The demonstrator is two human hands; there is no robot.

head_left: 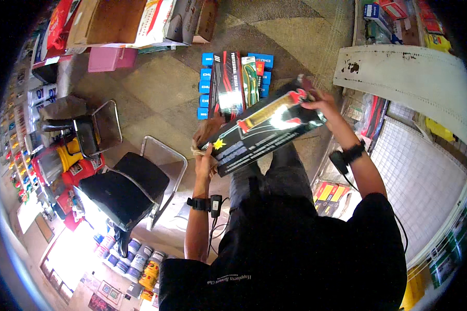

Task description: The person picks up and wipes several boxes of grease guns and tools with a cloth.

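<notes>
A long black carton [270,129], with a yellow-and-red grease gun pictured on it, is held tilted in front of my body, its right end higher in the picture. My left hand [205,165] is closed around its lower left end. At the upper right end, my right hand [323,105] grips the edge, thumb on the printed face. Something brown and crumpled [207,130] shows by the left end; I cannot make out what it is. Just beyond, on the floor, lie a black-and-red long carton [228,78], a green-and-white package [250,83] and several small blue boxes [205,87].
Two black chairs with metal frames [124,181] [83,132] stand on the left. Cardboard boxes [109,23] are stacked at the far left. A white rusted panel [404,70] and a wire grid [420,181] line the right. Several paint cans [140,259] stand at the lower left.
</notes>
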